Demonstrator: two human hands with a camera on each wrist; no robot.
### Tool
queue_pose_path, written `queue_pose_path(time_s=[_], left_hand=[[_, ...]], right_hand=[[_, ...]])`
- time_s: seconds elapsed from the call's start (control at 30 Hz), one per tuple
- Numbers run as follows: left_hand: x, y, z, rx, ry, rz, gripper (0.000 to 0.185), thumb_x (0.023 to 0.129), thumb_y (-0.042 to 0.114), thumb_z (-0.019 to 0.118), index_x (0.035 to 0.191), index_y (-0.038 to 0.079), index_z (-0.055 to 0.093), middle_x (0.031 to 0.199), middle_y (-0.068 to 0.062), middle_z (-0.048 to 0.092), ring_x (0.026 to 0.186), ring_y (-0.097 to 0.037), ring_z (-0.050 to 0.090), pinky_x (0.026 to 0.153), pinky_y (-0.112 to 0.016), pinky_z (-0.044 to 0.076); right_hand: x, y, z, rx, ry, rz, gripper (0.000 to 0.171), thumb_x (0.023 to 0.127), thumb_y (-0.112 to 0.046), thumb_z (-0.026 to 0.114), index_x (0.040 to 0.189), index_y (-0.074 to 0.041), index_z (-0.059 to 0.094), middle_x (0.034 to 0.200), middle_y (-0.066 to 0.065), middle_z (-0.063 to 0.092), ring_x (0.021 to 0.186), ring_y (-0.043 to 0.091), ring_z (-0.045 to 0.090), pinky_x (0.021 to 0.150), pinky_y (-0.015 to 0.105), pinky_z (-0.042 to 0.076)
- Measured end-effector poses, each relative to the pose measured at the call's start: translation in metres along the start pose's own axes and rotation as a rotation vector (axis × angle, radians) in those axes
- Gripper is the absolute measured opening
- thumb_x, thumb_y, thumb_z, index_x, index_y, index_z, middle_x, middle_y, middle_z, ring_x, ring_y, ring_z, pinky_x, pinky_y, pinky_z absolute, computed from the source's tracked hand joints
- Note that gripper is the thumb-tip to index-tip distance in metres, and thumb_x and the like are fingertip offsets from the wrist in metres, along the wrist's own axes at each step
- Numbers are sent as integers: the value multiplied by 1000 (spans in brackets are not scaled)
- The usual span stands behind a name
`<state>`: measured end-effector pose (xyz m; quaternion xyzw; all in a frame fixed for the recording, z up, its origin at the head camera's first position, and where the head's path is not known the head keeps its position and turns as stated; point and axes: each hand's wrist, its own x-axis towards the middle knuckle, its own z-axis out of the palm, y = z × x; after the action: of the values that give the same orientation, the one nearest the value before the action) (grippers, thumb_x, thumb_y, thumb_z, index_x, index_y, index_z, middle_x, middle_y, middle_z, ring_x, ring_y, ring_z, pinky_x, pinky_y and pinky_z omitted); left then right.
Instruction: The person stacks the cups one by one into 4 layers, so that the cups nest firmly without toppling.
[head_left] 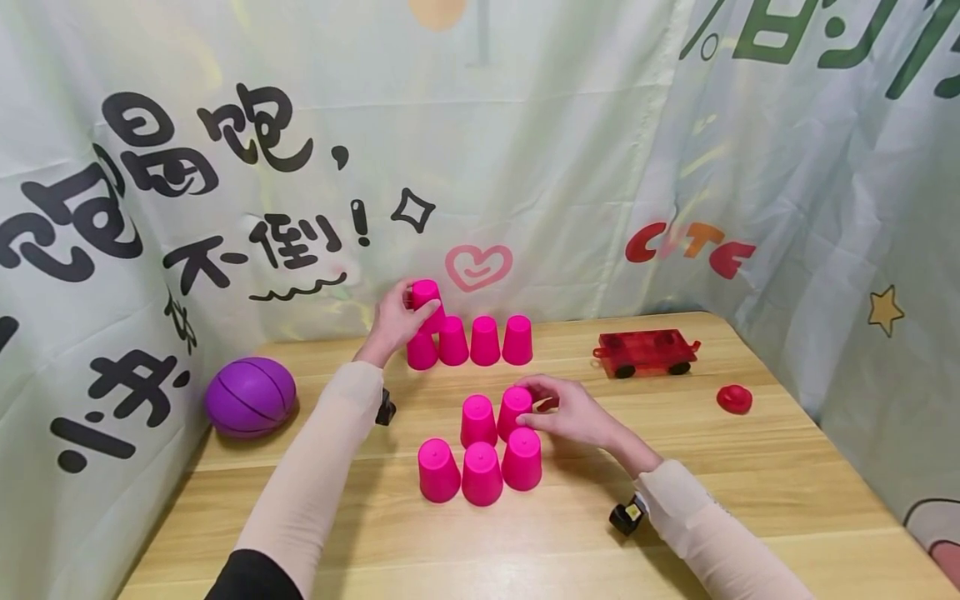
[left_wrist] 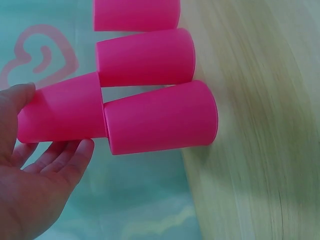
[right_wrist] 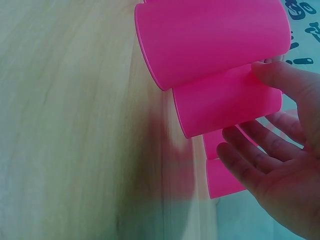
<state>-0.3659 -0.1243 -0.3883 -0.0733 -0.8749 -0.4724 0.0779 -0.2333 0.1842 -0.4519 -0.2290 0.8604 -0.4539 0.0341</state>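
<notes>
My left hand (head_left: 395, 321) holds an upside-down pink cup (head_left: 427, 302) between thumb and fingers. In the left wrist view that held cup (left_wrist: 62, 110) has its rim against the bases of the two leftmost cups of the back row (head_left: 484, 342). That row has several upside-down pink cups side by side. Nearer, my right hand (head_left: 573, 410) grips another pink cup (head_left: 514, 407), thumb on the near side and fingers on the far side. Left of it stands one cup (head_left: 477, 419). A row of three cups (head_left: 482, 477) stands in front of them.
A purple ball (head_left: 251, 397) lies at the table's left edge. Toward the back right stands a transparent red toy cart (head_left: 647, 353), with a small red object (head_left: 734, 399) nearer to its right. A printed cloth (head_left: 555, 167) hangs behind the wooden table (head_left: 555, 550).
</notes>
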Motion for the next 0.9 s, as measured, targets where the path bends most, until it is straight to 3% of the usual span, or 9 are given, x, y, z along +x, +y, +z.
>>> queue_pose_path(time_s=[0.5,0.9], left_hand=[[-5,-12,-8,-43,-5,-19,72,96,34,78,156,11,46,140,-23,61,131,-42,60,110,-54,53],[-36,-33,-28,-109,2,25,71,97,30,76,157,7,44,145,-30,58,134,-45,60,113,-56,51]], right_hand=[[0,1,2,25,-4,27,53,88,-20,86,136,-9,66,118,6,75,107,23,70,99,52,60],[7,-3,-5,13,28,44,55,89,-23,85,137,-7,64,116,7,74,107,24,69,101,54,58]])
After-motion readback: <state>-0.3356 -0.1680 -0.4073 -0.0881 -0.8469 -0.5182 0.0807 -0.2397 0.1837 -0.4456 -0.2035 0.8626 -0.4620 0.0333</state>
